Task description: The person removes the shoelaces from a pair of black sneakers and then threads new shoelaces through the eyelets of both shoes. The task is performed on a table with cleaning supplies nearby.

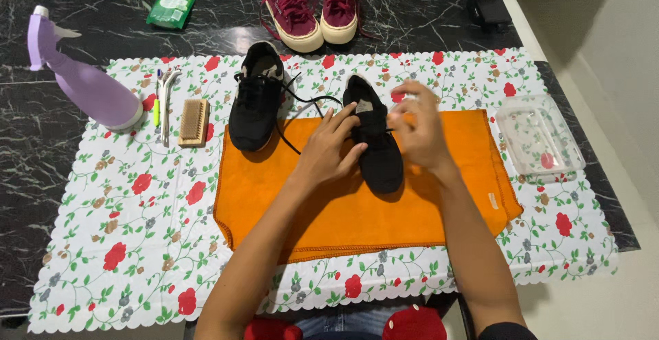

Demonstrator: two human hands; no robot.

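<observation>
On the orange cloth (384, 209) a black shoe (374, 144) was held by the left hand (329, 151), fingers (343, 117) flat on its side. The right hand (419, 130) was pinched narrow on its lace. A second black shoe (255, 99) lay near, lace loose. The brush (194, 122) and spray bottle (86, 79) on the desk (41, 141) were not touched yet.

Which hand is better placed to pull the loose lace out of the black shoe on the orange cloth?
Probably the left hand: its fingers rest on the black shoe where the lace trails off to the left. The right hand sits on the far side.
</observation>
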